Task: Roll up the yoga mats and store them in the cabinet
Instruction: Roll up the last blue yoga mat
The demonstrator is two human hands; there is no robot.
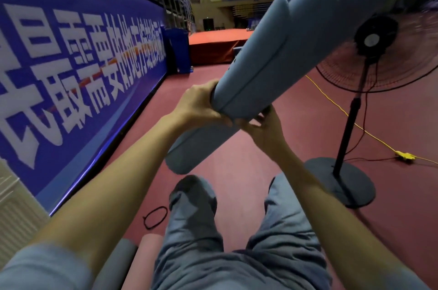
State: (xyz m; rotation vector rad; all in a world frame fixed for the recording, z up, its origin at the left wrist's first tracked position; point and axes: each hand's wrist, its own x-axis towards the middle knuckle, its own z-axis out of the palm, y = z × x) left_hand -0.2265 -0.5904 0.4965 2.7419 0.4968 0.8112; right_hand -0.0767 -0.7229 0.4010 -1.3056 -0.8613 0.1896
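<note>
A rolled blue yoga mat (291, 35) slants from centre frame up to the top right, its layers stepped out like a telescope. My left hand (201, 104) grips its lower end from the left. My right hand (263, 128) holds the same end from below on the right. A second rolled blue mat (201, 145) lies tilted just under my hands, above my knees. A grey rolled mat (118, 259) and a pink rolled mat (147, 256) lie on the floor at the bottom left. No cabinet is in view.
A standing fan (355, 104) with a round base stands on the right, with a yellow cable and power strip (405, 155) on the red floor behind it. A blue banner wall (71, 71) runs along the left. A black band (155, 217) lies by my left knee.
</note>
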